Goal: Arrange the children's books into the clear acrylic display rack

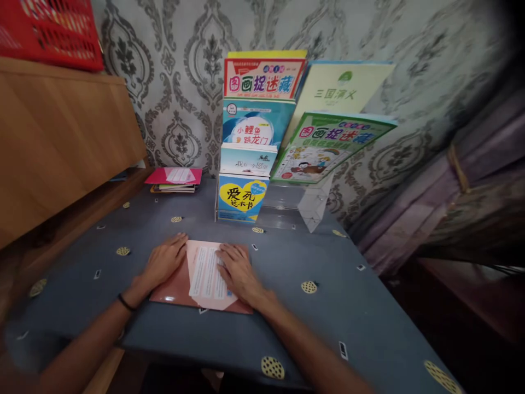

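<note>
A thin pink book (178,290) lies flat on the dark blue tablecloth in front of me, its cover bearing a paler pink shape with white blocks of small print. My left hand (167,257), with a black band at the wrist, rests over the book's left edge, fingers stretched toward its top corner. On the right half of the cover, my right hand (238,268) lies flat with the fingers spread, hiding part of the print. Beyond the book stands a clear display rack (279,210) of picture books, among them a blue one with a yellow heart (241,200).
A short stack of books with a pink cover (151,176) on top sits at the back left. Beside the table are a wooden cabinet (61,142) bearing a red plastic basket (61,41) and, at right, a curtain (418,202). Patterned wallpaper is behind.
</note>
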`<state>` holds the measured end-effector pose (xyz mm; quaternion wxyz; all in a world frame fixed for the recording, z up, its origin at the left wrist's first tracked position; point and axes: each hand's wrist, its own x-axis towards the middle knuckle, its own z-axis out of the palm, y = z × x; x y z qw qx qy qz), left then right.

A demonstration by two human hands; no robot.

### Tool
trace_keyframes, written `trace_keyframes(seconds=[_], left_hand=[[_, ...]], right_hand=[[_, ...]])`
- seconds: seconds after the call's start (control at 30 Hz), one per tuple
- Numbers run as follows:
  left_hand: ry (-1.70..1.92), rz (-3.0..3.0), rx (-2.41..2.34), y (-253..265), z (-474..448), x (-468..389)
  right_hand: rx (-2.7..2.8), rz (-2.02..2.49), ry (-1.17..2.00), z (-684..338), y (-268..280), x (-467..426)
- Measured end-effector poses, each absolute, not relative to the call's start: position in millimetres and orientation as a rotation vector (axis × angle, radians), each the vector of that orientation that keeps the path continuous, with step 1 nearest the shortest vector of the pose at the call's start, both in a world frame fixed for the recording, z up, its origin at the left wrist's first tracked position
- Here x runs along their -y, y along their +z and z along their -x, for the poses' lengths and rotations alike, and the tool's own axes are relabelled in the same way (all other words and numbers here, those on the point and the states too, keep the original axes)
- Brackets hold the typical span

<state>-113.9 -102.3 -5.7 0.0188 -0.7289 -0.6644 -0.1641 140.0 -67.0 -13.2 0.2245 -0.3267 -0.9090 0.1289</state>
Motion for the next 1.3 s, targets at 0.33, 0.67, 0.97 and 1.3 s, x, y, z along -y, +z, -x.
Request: trace_keyframes(seconds=[0.33,0.67,0.97,1.3], left_hand=[[-0.495,2.212,2.026,-16,116,96],[-0.513,2.211,1.952,-22,116,94],[-0.506,2.194,1.948,-26,117,93],[-0.528,2.203,1.911,-30,121,91]], right_hand=[[2.519,0.939,0.359,-140,-7,70],[2.529,0.961,0.355,-141,-4,71],[2.613,1.019,0.315,-139,-4,70],[2.722,0.861,0.305,-94,5,78]])
